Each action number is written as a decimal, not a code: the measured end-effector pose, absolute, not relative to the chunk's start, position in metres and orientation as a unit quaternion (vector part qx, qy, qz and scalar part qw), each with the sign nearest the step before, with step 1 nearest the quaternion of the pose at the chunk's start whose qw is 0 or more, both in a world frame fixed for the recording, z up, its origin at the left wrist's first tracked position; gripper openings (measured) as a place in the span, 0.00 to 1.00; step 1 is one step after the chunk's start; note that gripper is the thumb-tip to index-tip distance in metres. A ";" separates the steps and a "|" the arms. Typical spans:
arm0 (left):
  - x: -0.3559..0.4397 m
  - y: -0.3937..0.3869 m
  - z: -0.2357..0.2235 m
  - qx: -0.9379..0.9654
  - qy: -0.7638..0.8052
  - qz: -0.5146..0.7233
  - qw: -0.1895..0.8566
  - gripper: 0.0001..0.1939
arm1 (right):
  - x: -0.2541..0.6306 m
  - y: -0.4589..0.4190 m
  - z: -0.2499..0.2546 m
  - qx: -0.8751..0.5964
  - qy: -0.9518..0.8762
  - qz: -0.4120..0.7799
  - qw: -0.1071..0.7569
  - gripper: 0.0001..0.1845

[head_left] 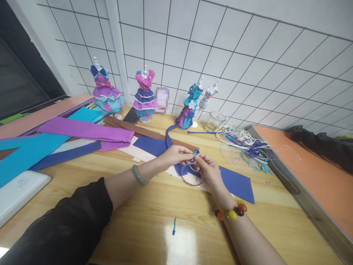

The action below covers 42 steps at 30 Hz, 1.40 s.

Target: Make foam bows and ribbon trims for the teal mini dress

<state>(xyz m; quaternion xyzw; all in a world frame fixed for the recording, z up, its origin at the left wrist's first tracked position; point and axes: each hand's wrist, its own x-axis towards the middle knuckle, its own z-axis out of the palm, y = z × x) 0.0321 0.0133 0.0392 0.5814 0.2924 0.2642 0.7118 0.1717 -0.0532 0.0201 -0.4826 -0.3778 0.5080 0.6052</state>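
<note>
My left hand and my right hand meet over the middle of the table. Their fingertips pinch a small gathered piece of blue and teal material between them. Just below the fingers, against my right hand, is a thin silvery hoop; whether my fingers grip it I cannot tell. A flat dark blue sheet lies under and beside my hands, over a pale pink strip. A narrow blue strip curls up behind my left hand.
Small dressed mannequins and a bare white one stand along the tiled wall. Purple and turquoise strips pile up at left, near a white device. Right are a glass jar, tangled scraps and an orange-bottomed tray.
</note>
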 end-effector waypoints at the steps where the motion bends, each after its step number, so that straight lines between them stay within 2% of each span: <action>1: 0.032 0.013 0.039 0.579 0.298 0.265 0.711 0.15 | 0.172 -0.053 0.020 -0.485 -0.377 0.505 0.606 0.08; 17: 0.033 0.016 0.034 0.648 0.329 0.281 0.626 0.04 | 0.171 -0.055 0.018 -0.510 -0.387 0.492 0.590 0.08; 34: 0.031 0.016 0.041 0.660 0.329 0.260 0.623 0.06 | 0.171 -0.055 0.019 -0.496 -0.387 0.513 0.584 0.09; 42: 0.033 0.018 0.029 0.703 0.320 0.299 0.560 0.09 | 0.171 -0.055 0.021 -0.501 -0.390 0.498 0.591 0.08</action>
